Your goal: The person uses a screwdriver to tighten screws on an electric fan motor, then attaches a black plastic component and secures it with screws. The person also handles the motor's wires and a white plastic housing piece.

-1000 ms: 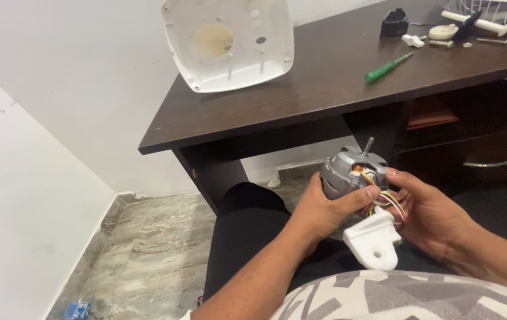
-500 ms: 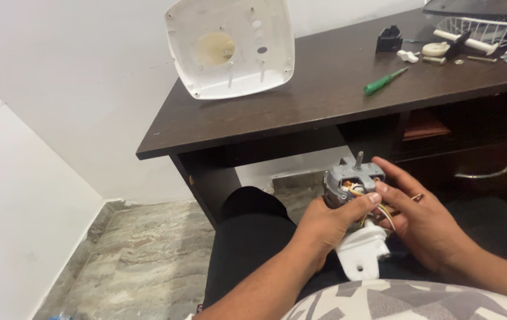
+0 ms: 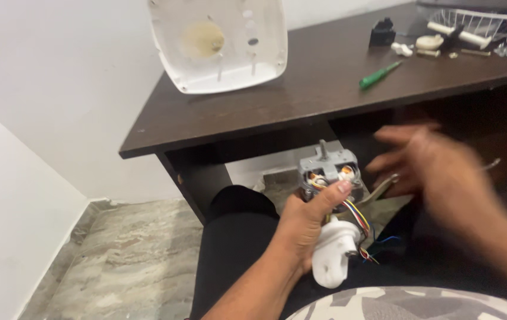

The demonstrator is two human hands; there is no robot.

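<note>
Clearly the fan is already well apart. My left hand (image 3: pixel 304 222) is clenched around the grey fan motor (image 3: pixel 329 175), thumb pressed across its front where the copper windings show, and I hold it over my lap just below the edge of the dark wooden desk (image 3: pixel 324 83). The motor's short shaft points upward, bare. A white plastic mount (image 3: pixel 333 261) hangs under my fist, and coloured wires (image 3: pixel 357 216) trail from the housing down past it, loose at their ends as far as I can see.

On the desk lies the white fan housing cover (image 3: pixel 221 41), face up and separate from the motor. A green-handled screwdriver (image 3: pixel 381 75) lies to its right, with a small black part (image 3: pixel 382 32), some white pieces and scattered screws near a white wire basket (image 3: pixel 485 24) at the far corner. I judge the opening-up largely done; what remains with the motor itself I cannot read from this view.

My right hand (image 3: pixel 437 172) is badly motion-blurred, just beside the motor and not touching it. Its fingers look spread, yet something thin and metallic shows near it on both sides, so I cannot tell whether it grasps anything. The basket is cut off by the frame edge, and the motor's back is hidden behind my left palm.
</note>
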